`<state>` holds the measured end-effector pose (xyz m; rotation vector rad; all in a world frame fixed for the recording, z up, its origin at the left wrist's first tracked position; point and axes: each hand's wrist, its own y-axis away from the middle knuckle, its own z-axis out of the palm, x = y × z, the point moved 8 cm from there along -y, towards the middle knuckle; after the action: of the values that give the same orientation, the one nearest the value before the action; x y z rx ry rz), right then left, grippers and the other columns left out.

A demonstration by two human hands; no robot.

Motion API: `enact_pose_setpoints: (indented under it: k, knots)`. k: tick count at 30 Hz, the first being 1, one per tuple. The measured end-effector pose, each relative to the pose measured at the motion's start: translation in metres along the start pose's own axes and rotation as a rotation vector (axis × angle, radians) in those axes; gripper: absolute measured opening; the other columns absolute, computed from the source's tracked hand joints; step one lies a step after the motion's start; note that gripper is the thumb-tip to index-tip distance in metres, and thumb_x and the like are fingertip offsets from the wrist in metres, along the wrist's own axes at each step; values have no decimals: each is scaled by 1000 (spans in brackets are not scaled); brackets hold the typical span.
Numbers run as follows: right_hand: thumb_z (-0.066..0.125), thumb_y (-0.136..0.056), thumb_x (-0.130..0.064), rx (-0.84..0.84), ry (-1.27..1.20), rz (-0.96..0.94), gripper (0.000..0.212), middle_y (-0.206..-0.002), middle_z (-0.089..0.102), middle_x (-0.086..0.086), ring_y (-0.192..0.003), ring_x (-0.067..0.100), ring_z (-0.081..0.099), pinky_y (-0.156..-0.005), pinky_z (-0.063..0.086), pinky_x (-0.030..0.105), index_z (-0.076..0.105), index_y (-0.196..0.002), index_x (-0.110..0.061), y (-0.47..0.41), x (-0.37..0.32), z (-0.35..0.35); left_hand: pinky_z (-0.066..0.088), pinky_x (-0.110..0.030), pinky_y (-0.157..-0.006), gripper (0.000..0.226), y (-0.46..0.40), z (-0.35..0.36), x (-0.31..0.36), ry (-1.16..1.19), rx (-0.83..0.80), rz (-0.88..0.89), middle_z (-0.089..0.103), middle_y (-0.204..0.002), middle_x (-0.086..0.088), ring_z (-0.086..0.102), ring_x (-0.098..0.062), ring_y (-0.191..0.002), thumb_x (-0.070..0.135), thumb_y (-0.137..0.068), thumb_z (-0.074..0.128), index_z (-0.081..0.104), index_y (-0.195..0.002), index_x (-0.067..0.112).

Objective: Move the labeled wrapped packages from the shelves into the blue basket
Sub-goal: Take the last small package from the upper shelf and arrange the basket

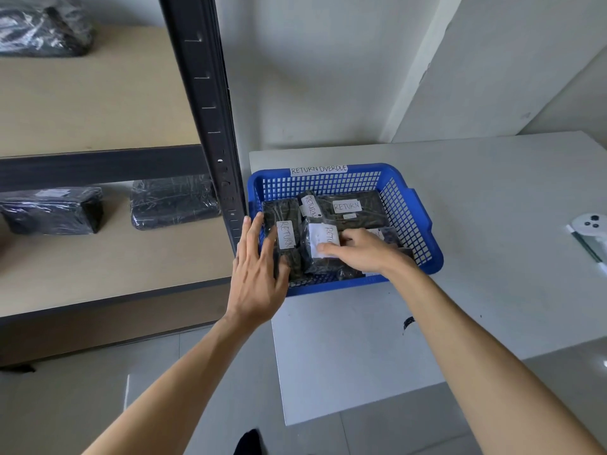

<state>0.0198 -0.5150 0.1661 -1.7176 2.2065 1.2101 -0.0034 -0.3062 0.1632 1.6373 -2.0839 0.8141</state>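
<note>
The blue basket (407, 208), tagged "RETURN OVERDUE", stands on the white table and holds several black wrapped packages with white "RETURN" labels. My right hand (363, 252) rests on top of the middle package (320, 257), fingers curled over its label. My left hand (256, 267) lies flat with fingers apart against the basket's left rim and the left labeled package (282, 218). Another labeled package (354, 208) lies at the basket's back. On the lower shelf sit two wrapped packages (52, 210) (174, 201); a third (42, 24) is on the upper shelf.
The dark metal shelf post (210, 103) stands just left of the basket. A beige shelf board (98, 264) runs to the left. The white table (492, 198) carries a white controller (591, 224) at its right edge. Grey floor tiles lie below.
</note>
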Motion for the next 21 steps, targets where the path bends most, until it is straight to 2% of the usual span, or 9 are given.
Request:
enact_pose_setpoints:
  k: [2,5,8,10,13,17,19,21]
  knots:
    - [63,-61,-82,24,5,25,65,-97,75,-13,-97,13,67,-101,49,47,71,-101,-31,0,3,-1,24,-55,-117,56,0,0,0,-2,-1,2,3,-166,-2,-8,-20,-152,30,-96,37,30,-151,17]
    - [62,-53,-84,77,28,43,66,-95,72,-15,-101,18,65,-109,38,57,68,-95,-32,-3,0,-6,24,-56,-117,57,0,-1,1,-2,-2,5,3,-165,-2,-8,-20,-152,30,-96,36,29,-151,18]
    - [61,-56,-78,111,70,48,62,-94,70,-11,-100,21,63,-110,33,61,64,-95,-30,-5,-4,-9,24,-56,-117,57,0,-1,1,-10,-9,-3,2,-166,-1,-8,-19,-152,30,-96,37,28,-152,19]
    - [61,-61,-74,127,108,49,62,-95,69,-9,-102,23,62,-109,33,63,61,-102,-28,-6,-8,-10,23,-56,-117,57,0,-1,0,-17,-14,-8,1,-166,-1,-9,-18,-152,30,-96,37,28,-152,20]
    - [63,-74,-65,146,157,93,67,-109,65,-1,-115,29,56,-112,22,66,53,-123,-20,-4,-12,-9,25,-57,-117,57,-1,-1,0,-20,-20,-12,0,-166,0,-9,-18,-152,30,-97,36,27,-152,20]
    - [62,-86,-58,179,69,126,79,-135,57,10,-129,35,51,-111,34,57,36,-145,-11,7,-20,-4,27,-58,-115,56,0,-1,-1,-17,-25,-13,0,-166,0,-9,-18,-152,30,-96,36,28,-151,19]
    - [61,-88,-56,189,56,125,82,-141,53,12,-130,35,50,-102,41,49,32,-148,-8,9,-19,-2,28,-57,-114,56,0,-1,-2,-12,-23,-7,1,-166,-1,-8,-19,-152,29,-96,37,31,-150,18]
    - [61,-89,-56,182,63,133,81,-141,53,14,-128,35,51,-94,42,43,34,-146,-6,9,-16,-2,27,-57,-115,56,0,0,-2,-8,-21,-4,1,-166,-1,-9,-19,-152,28,-95,38,31,-150,18]
